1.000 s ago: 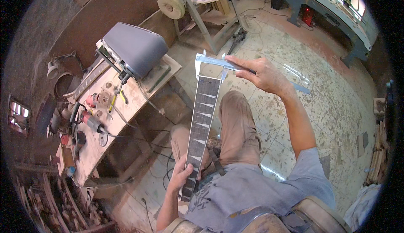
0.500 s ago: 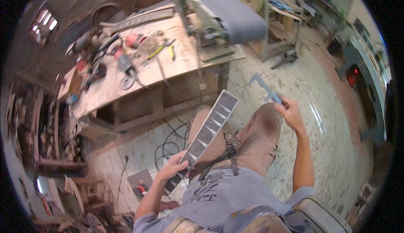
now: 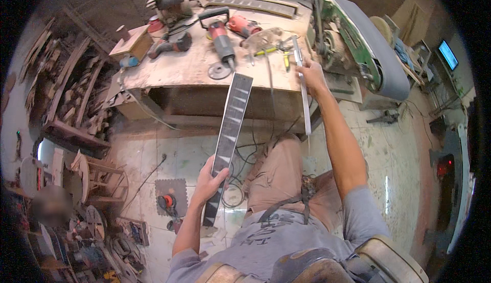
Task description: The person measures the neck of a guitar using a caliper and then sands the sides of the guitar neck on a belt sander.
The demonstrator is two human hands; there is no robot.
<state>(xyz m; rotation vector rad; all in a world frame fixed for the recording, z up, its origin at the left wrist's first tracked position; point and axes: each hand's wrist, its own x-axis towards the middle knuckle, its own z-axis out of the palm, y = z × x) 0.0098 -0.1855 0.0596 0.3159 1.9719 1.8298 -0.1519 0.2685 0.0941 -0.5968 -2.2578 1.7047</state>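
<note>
My left hand (image 3: 208,181) grips a long dark guitar fretboard (image 3: 235,106) near its lower end, thumb across its face. White pointed inlays run along the board, and a pale strip lines its edge. The board's far end reaches up to the workbench's front edge in the picture. In my right hand (image 3: 313,78) is a metal caliper (image 3: 306,106), its jaws pointing away from me and its long bar hanging toward my lap. The caliper is apart from the fretboard, to its right, in front of the bench edge.
On the wooden workbench (image 3: 169,73) lie a red-and-grey angle grinder (image 3: 220,40), a second red power tool (image 3: 243,25), yellow-handled pliers (image 3: 266,51) and another inlaid neck (image 3: 250,4). A green belt sander (image 3: 365,42) stands at the right. Black cables (image 3: 245,155) trail over the floor.
My view has swung left, bringing the bench nearer the middle. My right hand has carried the caliper from over my knee to the bench edge. The fretboard stands steeper in the picture.
</note>
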